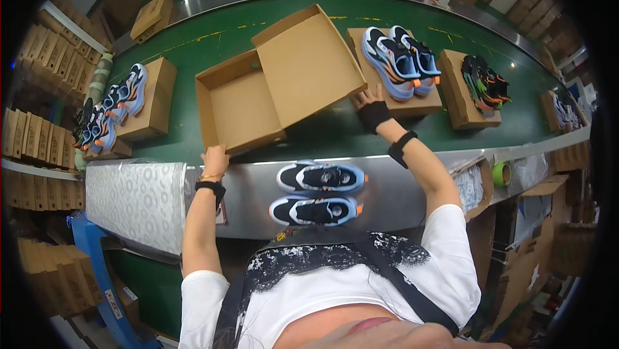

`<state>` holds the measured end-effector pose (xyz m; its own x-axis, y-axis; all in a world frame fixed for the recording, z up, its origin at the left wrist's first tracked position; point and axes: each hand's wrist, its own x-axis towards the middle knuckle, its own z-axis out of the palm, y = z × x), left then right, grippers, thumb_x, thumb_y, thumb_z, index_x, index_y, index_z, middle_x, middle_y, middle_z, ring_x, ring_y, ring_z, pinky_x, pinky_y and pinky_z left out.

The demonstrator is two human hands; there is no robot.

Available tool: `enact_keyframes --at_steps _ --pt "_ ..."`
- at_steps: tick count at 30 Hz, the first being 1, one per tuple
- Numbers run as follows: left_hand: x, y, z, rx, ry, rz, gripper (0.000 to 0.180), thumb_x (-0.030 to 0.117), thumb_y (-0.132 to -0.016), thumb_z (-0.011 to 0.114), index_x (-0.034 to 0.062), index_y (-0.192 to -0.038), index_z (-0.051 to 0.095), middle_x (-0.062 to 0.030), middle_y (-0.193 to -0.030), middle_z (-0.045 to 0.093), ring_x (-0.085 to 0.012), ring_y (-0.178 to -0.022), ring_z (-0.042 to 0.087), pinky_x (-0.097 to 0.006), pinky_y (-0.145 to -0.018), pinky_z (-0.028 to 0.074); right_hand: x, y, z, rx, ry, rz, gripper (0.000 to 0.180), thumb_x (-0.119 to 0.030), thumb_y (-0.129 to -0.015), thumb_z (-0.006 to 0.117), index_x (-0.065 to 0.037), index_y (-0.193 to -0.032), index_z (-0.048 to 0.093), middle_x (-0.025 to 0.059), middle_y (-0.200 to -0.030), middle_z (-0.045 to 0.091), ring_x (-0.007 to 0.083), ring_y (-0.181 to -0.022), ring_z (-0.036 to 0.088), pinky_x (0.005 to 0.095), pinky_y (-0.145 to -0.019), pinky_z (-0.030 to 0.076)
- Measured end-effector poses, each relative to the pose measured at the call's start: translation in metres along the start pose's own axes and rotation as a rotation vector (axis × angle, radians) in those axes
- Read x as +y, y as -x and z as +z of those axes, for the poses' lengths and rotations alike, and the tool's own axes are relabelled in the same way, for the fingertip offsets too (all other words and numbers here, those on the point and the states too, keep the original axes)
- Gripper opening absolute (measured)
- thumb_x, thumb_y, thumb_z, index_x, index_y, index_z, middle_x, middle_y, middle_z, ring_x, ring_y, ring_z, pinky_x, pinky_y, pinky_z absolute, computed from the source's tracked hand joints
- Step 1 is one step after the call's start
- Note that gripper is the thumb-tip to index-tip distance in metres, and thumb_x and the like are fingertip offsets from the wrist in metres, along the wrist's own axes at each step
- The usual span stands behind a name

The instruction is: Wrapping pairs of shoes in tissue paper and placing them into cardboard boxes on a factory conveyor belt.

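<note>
A brown cardboard shoebox [235, 101] lies open on the green belt, tilted, with a bare inside. Its lid [309, 68] is folded back to the right. My left hand [215, 159] is closed on the box's near left corner. At the lid's near right corner, my right hand [370, 101], in a black wrist wrap, has its bent fingers on the edge; the fingertips are partly hidden. Between my forearms, a pair of black, white and light blue sneakers [322, 177] rests on the metal ledge [248, 204], toes to the left.
Another sneaker pair [400, 59] sits on a closed box just beyond my right hand. Farther right, dark shoes [483, 85] top another box. More sneakers [131, 94] stand at left. White patterned wrapping paper [138, 197] covers the left ledge; a green tape roll [501, 174] is at right.
</note>
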<state>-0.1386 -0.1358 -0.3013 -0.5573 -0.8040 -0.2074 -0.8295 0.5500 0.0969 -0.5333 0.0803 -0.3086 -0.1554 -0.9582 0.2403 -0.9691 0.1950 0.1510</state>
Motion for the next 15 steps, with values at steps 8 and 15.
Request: enact_keyframes --at_steps 8,15 --pt "0.017 0.006 0.007 0.148 -0.036 0.181 0.011 0.016 -0.069 0.063 0.0073 -0.075 0.059 -0.0080 -0.077 0.058 -0.0257 -0.085 0.052 -0.045 -0.075 0.034 0.109 -0.050 0.137 0.159 0.021 0.442 0.030 -0.025 -0.077 0.046 -0.010 -0.101 0.055 0.0141 -0.119 0.044 0.0331 -0.117 0.033 0.0464 -0.087 0.031" --pt "0.079 0.010 0.016 0.184 -0.054 0.422 0.014 0.012 -0.062 0.064 0.0082 -0.072 0.057 -0.0055 -0.075 0.057 -0.0231 -0.085 0.051 -0.043 -0.076 0.032 0.183 0.000 0.043 -0.104 0.427 0.110 0.031 -0.029 -0.081 0.043 -0.014 -0.105 0.055 0.0091 -0.120 0.046 0.0244 -0.110 0.043 0.0363 -0.082 0.038"
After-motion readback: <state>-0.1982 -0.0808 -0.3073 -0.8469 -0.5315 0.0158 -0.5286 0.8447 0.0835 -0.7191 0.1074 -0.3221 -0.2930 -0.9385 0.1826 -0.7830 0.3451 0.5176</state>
